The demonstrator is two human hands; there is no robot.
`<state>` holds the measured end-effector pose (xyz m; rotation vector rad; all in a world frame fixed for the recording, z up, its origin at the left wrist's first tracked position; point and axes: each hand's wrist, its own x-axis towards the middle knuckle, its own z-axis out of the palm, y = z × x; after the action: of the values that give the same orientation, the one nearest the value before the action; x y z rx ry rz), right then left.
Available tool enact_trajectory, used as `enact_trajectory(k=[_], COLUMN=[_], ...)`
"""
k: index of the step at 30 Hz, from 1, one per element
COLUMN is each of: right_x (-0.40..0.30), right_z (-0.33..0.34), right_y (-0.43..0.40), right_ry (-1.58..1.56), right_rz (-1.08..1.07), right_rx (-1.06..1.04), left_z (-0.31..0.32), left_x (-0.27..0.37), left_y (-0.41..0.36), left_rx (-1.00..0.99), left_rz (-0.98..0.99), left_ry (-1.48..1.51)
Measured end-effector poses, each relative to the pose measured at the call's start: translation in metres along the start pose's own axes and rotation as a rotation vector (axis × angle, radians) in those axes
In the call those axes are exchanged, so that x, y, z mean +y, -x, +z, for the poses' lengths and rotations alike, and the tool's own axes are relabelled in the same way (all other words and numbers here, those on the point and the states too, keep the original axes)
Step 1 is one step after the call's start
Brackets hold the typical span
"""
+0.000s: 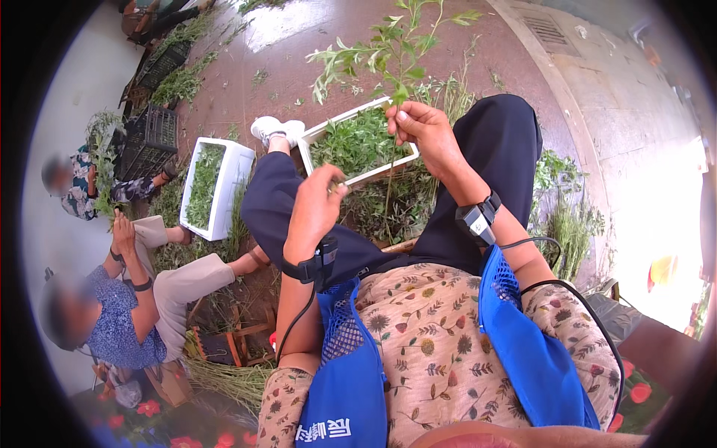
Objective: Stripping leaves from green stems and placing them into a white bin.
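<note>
A leafy green plant stem [399, 67] stands upright in my right hand [425, 134], pinched between thumb and fingers, its bare lower part hanging down between my knees. My left hand [318, 204] is curled to the left of the stem, thumb near the fingertips; a small bit of greenery seems to be between them, though it is hard to tell. Beneath and beyond both hands lies a white foam box [330, 120] holding picked green leaves [358, 143]. More leafy stems [386, 207] are heaped on the floor below the box, between my legs.
At the left, a second white foam box [228, 190] holds leaves. Two seated people are there, near a black plastic crate [148, 140]. Stalks [568, 235] lie beyond my right leg, and a bundle of stalks [229, 383] lies at the lower left. Cables run from my wrist straps.
</note>
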<state>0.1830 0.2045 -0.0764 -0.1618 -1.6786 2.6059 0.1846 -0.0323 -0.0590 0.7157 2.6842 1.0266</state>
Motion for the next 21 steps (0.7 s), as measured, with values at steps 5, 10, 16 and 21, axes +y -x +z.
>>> enact_trajectory(k=[5,10,16,21], right_x=[-0.002,-0.004,0.005,0.009], right_z=[-0.003,-0.006,-0.012,-0.001], right_y=[0.001,0.005,0.004,0.006], right_ry=[0.008,0.06,0.24,0.298], right_rz=[-0.004,-0.075,-0.084,-0.111], right_rx=[0.027,0.066,0.053,0.082], left_z=[0.019,0.0,-0.028,-0.045], left_x=[-0.007,0.024,0.046,0.093], left_y=[0.007,-0.019,-0.034,-0.043], left_rx=[-0.224,0.154,0.446,0.577], left_rz=[0.107,0.026,0.006,0.156], left_ry=[-0.167,-0.114,0.217,0.372])
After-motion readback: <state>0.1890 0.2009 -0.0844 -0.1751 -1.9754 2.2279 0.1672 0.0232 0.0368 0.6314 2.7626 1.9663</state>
